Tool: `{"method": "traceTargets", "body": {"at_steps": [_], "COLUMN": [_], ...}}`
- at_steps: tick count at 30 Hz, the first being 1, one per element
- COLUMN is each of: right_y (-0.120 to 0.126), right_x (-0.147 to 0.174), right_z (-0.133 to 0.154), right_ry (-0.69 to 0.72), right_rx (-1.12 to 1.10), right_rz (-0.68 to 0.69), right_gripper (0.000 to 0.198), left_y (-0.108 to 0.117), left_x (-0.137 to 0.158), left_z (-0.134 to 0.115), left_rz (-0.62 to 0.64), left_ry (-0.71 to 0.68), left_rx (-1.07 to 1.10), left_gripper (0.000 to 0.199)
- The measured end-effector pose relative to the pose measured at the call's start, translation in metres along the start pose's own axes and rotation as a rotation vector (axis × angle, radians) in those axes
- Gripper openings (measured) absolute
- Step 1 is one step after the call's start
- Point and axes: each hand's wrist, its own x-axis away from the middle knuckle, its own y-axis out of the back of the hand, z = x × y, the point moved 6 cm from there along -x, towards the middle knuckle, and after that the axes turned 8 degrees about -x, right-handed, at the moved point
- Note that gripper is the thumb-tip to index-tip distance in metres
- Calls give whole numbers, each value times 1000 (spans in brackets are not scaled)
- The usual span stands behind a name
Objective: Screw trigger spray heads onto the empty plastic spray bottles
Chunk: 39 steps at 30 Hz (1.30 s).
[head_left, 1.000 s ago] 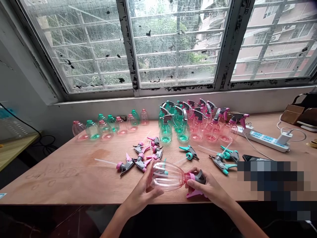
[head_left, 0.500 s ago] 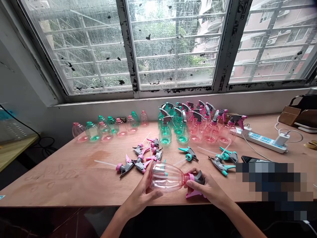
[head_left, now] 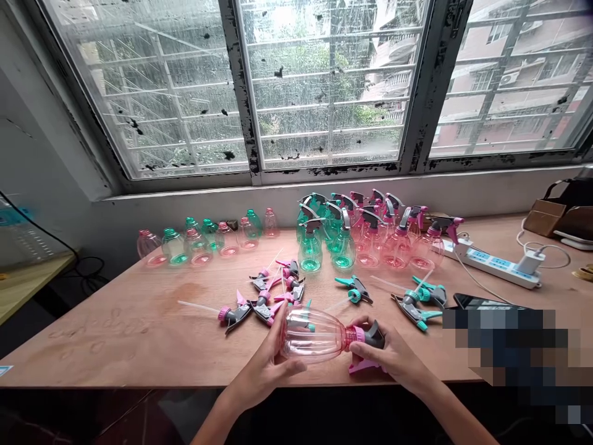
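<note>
Hold unchanged: left hand (head_left: 259,366) grips translucent-pink tapered plastic bottle (head_left: 315,334), right hand (head_left: 393,353) the grey-and-pink plastic trigger-sprayer (head_left: 374,335) at its neck.

A clear pink bottle (head_left: 312,334) is tipped sideways over the bench (head_left: 152,352) by its near edge, neck meeting a grey-and-pink spray head (head_left: 374,335).

Spray head (head_left: 374,335) (grey and pink) partly hidden by right grip (head_left: 391,355), phone (head_left: 484,301) partly pixelated.
</note>
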Motion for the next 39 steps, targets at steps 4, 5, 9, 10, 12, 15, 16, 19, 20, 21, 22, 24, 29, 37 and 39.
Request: {"method": "traceTargets", "body": {"at_steps": [4, 5, 9, 10, 12, 15, 16, 19, 20, 21, 22, 24, 29, 37, 39], "right_y": [2, 3, 3, 3, 3, 3, 3, 4, 4, 4, 5, 6, 5, 4, 5], "right_x": [-1, -2, -2, -2, -1, 0, 0, -1, -2, -2, -2, -3, -1, -2, -3], "right_z": [2, 2, 0, -1, 0, 1, 1, 1, 1, 0, 0, -1, -2, 0, 0], "right_ry": [10, 10, 3, 6, 17, 27, 28, 25, 23, 20, 18, 18, 29, 4, 5], "right_rx": [43, 53, 37, 32, 32, 44, 47, 43, 44, 47, 52, 66, 61, 38, 34], "right_rz": [-32, -42, -49, -47, -47, -50, -57, -69, -69, -68, -69, -73, -51, -53, -51], "right_gripper": [35, 35, 37, 37, 36, 36, 36, 36, 37, 37, 38, 38, 38, 38, 37], "left_y": [0, -1, 0, 1, 3, 3, 2, 0, 0, 0, 0, 0, 3, 0, 0], "left_x": [-1, -2, -2, -2, -1, -1, -1, -3, -3, -3, -3, -3, 1, -1, -1], "left_z": [-1, -3, -3, -1, 2, 6, 5, 1, -1, -3, -4, -2, 7, -2, -4], "left_rz": [-28, -36, -46, -43, -35, -9, -4, -14, -23, -30, -34, -25, 4, -13, -26], "left_ry": [-1, -17, -49, -42, -21, 8, 14, -12, -30, -45, -53, -46, -5, -47, -45], "left_rx": [-88, -117, -167, -158, -117, -43, -42, -97, -121, -139, -151, -158, -63, -127, -155], "left_gripper": [110, 110, 111, 113, 114, 104, 103, 106, 105, 104, 103, 108, 104, 104, 105]}}
